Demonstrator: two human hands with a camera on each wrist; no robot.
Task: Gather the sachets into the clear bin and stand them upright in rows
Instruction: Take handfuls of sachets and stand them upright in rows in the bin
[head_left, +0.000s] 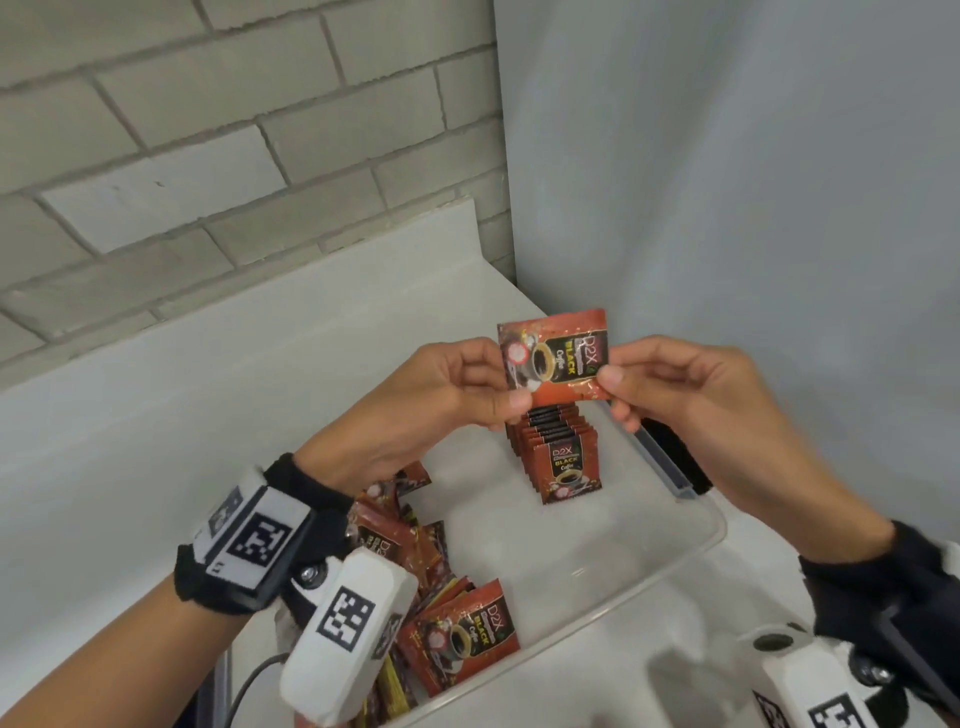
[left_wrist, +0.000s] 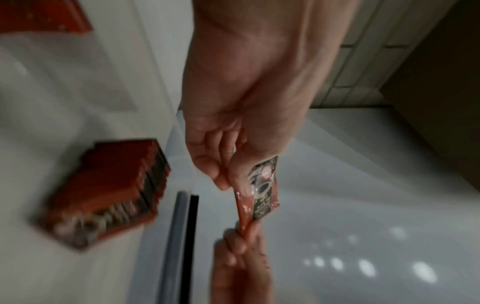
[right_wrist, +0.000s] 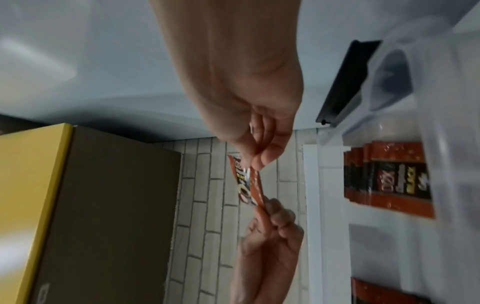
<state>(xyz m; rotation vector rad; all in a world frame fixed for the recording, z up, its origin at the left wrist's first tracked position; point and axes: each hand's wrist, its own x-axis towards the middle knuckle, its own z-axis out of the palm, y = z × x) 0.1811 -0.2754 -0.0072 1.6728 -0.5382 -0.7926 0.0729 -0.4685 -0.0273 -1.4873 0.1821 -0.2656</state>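
Wrist-worn cameras with their printed markers are sitting lowest in the head view, and beyond them the fingers are doing the work. Left hand (head_left: 441, 395) is pinching one short edge of a single red sachet (head_left: 555, 358) between thumb and fingertips, while the right hand (head_left: 675, 384) is pinching the opposite edge, so the packet is being held taut, print sideways, in the air above the far end of the clear bin (head_left: 719, 525). Directly beneath it a row of sachets (head_left: 563, 457) is standing upright on the bin floor, packed face to face. Nearer the person, a loose pile of sachets (head_left: 457, 631) is lying flat and jumbled in the bin's near left corner. Everything is resting on a white table (head_left: 156, 415) against a brick wall.

Judging by this, the person is squaring up one sachet before adding it to the row. Next it probably needs turning upright and lowering against the row without toppling it.
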